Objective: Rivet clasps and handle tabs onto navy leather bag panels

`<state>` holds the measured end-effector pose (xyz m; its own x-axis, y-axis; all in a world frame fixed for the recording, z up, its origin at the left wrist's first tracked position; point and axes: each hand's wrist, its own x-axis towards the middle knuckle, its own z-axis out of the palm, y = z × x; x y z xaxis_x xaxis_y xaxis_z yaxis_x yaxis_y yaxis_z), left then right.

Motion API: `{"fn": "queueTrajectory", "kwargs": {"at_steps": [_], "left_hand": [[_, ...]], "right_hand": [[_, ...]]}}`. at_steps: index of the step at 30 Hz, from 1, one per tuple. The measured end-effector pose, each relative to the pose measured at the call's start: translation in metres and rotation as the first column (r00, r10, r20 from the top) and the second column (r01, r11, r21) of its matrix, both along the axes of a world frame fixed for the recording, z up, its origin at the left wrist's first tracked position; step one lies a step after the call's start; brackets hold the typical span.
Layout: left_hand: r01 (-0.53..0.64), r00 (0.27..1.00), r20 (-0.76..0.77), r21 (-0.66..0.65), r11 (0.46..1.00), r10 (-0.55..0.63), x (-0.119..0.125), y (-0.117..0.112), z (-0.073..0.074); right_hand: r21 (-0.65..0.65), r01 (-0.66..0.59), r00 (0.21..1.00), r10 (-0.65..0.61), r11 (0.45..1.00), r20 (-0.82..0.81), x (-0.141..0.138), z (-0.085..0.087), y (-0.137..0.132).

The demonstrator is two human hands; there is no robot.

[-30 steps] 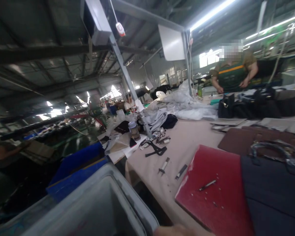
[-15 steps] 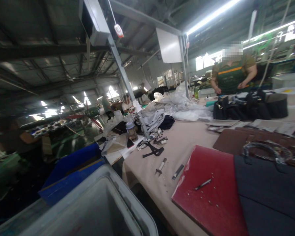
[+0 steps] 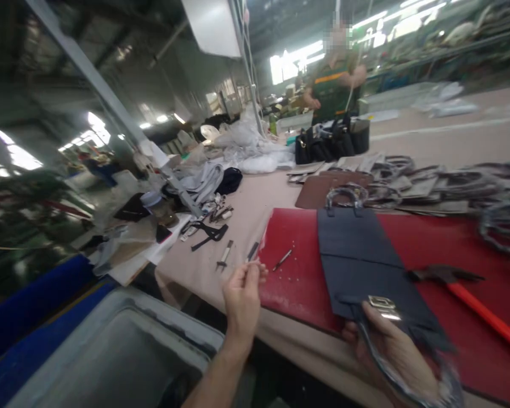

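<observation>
A dark blue handbag panel (image 3: 357, 238) lies on a red mat (image 3: 289, 294). It has a metal clasp (image 3: 381, 306) and a plastic-wrapped handle at each end. My right hand (image 3: 393, 351) is closed on the near end of the panel, with the thumb beside the clasp and the near handle hanging over the palm. My left hand (image 3: 243, 292) is raised by the mat's left edge, its fingertips pinched together. What they hold, if anything, is too small to make out. Just beyond it are a cutter-like tool (image 3: 252, 250) and a caliper-like tool (image 3: 225, 255).
A hammer (image 3: 480, 303) with a red-orange handle lies right of the panel. A slim metal tool (image 3: 283, 259) and small bits sit on the mat. Brown panels (image 3: 323, 190) and black bags (image 3: 331, 141) lie farther back. A grey bin (image 3: 123, 340) stands left; a person (image 3: 334, 85) stands across the table.
The view has swung right and down. Both my hands have come into sight, the right one gripping the panel's near end. The hammer now shows too.
</observation>
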<state>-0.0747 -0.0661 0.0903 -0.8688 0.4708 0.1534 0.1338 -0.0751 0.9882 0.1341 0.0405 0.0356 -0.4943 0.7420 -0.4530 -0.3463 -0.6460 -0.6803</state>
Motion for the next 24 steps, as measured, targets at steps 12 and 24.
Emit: {"fn": "queueTrajectory", "kwargs": {"at_steps": [12, 24], "left_hand": [[-0.296, 0.883, -0.450, -0.755, 0.585, -0.135, -0.154, 0.000, -0.053], [-0.126, 0.806, -0.294, -0.933, 0.336, -0.513, -0.161, 0.071, -0.064]], "right_hand": [[-0.204, -0.033, 0.980, 0.072, 0.978, 0.188, 0.002, -0.013, -0.004], [-0.247, 0.057, 0.976, -0.002, 0.967, 0.218, -0.001, -0.009, -0.004]]}}
